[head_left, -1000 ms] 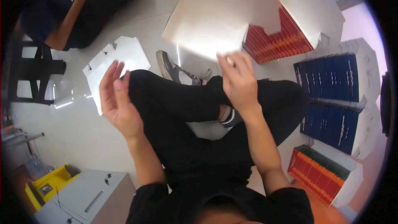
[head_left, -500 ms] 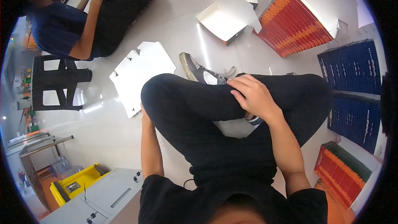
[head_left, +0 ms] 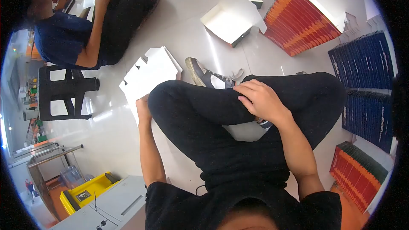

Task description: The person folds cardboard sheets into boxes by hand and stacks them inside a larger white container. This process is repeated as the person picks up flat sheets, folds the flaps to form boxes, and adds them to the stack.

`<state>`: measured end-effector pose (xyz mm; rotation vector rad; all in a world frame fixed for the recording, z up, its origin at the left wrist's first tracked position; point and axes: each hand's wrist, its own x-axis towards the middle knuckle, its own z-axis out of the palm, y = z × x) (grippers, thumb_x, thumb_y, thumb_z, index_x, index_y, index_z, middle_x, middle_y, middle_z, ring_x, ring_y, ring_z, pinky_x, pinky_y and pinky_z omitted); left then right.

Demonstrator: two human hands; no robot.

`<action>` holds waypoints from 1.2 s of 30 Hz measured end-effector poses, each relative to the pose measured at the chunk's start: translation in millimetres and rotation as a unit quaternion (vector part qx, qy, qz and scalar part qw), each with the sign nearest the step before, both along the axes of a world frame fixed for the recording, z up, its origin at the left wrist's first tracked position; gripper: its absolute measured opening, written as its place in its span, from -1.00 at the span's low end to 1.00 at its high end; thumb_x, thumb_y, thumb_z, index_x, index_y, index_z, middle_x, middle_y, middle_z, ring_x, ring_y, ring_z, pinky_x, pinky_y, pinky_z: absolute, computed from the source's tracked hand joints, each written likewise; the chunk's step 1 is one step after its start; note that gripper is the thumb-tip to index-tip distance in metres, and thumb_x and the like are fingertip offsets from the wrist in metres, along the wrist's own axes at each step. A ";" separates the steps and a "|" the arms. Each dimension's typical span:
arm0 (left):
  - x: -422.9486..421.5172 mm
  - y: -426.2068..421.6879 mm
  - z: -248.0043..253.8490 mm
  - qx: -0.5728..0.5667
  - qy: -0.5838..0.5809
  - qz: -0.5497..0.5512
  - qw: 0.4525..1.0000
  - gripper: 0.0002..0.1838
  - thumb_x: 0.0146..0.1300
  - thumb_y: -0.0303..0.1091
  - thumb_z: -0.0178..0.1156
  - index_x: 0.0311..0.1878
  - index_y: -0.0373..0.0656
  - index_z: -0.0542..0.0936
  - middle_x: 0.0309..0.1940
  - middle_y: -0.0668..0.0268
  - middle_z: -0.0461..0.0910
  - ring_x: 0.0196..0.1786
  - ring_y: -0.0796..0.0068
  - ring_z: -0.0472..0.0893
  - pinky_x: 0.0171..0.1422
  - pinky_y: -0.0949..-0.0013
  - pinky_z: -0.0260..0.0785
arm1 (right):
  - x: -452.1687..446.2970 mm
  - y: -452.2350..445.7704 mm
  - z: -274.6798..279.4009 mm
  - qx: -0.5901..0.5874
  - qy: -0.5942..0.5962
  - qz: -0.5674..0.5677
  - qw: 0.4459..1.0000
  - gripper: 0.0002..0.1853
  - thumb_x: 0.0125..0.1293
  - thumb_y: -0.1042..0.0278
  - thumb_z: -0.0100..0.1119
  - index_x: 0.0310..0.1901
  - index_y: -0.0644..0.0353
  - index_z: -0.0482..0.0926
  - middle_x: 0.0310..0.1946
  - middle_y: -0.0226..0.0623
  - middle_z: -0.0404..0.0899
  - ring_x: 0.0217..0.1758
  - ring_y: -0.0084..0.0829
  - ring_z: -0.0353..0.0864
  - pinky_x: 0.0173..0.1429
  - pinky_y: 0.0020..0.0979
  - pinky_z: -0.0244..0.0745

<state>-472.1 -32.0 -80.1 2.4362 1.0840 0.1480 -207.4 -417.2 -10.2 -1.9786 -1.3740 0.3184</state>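
My left hand [head_left: 144,109] is beside my bent left knee, at the near edge of a stack of white, flat-cut cardboard box blanks [head_left: 155,70]. It seems to grip the top blank, which sits askew over the ones beneath. My knee hides part of the fingers. My right hand [head_left: 260,99] lies on my crossed leg [head_left: 204,106], palm down, fingers stretched out, holding nothing. A grey and white shoe [head_left: 206,76] shows just beyond my shin.
Open white box trays [head_left: 228,20] lie ahead. On the right stand red-sided nested boxes [head_left: 298,21], dark blue stacks [head_left: 362,61] and a red and green stack [head_left: 358,174]. At left are a seated co-worker [head_left: 68,38], a black stool [head_left: 66,91], a yellow bin [head_left: 87,191] and a grey cabinet [head_left: 115,204].
My left hand has come forward from behind my knee onto the white blanks, and the top blank has shifted. My right hand stays put. The co-worker now holds up a white sheet.
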 end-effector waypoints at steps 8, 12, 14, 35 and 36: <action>9.1 0.6 91.9 0.156 -0.173 0.073 0.970 -0.82 0.39 -0.41 0.27 -0.09 -0.31 0.76 -0.32 0.13 0.79 -0.29 0.46 0.74 -0.14 0.39 0.54 | -0.4 1.7 3.7 -0.011 0.002 -0.003 1.000 -0.69 0.30 0.36 0.28 0.05 0.24 0.66 -0.02 -0.16 0.68 0.07 -0.08 0.62 0.14 -0.13 0.57; 21.5 -83.8 162.1 0.311 -0.246 0.018 0.918 -0.86 0.35 -0.60 0.25 -0.11 -0.32 0.75 -0.22 0.11 0.79 -0.25 0.32 0.77 -0.10 0.36 0.57 | -1.4 3.3 8.4 -0.003 0.061 -0.048 0.997 -0.70 0.34 0.33 0.30 0.06 0.24 0.67 -0.01 -0.20 0.69 0.07 -0.20 0.65 0.08 -0.18 0.59; 17.6 -133.3 178.9 0.318 -0.218 -0.085 0.919 -0.84 0.36 -0.60 0.23 -0.07 -0.31 0.75 -0.20 0.12 0.80 -0.15 0.30 0.80 0.01 0.33 0.60 | 2.7 5.0 9.2 0.020 0.335 -0.109 0.936 -0.55 0.52 0.04 0.13 0.20 0.25 0.59 0.09 -0.16 0.68 0.13 -0.32 0.64 0.05 -0.24 0.60; 57.7 -164.0 233.7 0.324 -0.199 -0.103 0.919 -0.44 0.07 -0.42 0.53 0.19 -0.20 0.65 0.31 0.04 0.55 0.39 0.02 0.50 0.45 0.08 0.33 | 64.5 -17.8 99.3 0.047 0.244 0.098 0.964 -0.55 0.25 0.40 0.33 0.17 0.36 0.62 -0.03 -0.09 0.71 0.01 -0.36 0.68 0.15 -0.37 0.53; 68.2 -162.3 239.6 0.341 -0.221 -0.125 0.905 -0.47 0.08 -0.43 0.53 0.17 -0.22 0.66 0.22 0.04 0.62 0.32 0.04 0.57 0.40 0.12 0.38 | 77.5 -9.5 115.2 0.073 0.172 0.139 0.973 -0.58 0.21 0.46 0.38 0.12 0.36 0.64 -0.04 -0.16 0.71 -0.07 -0.39 0.68 0.09 -0.39 0.53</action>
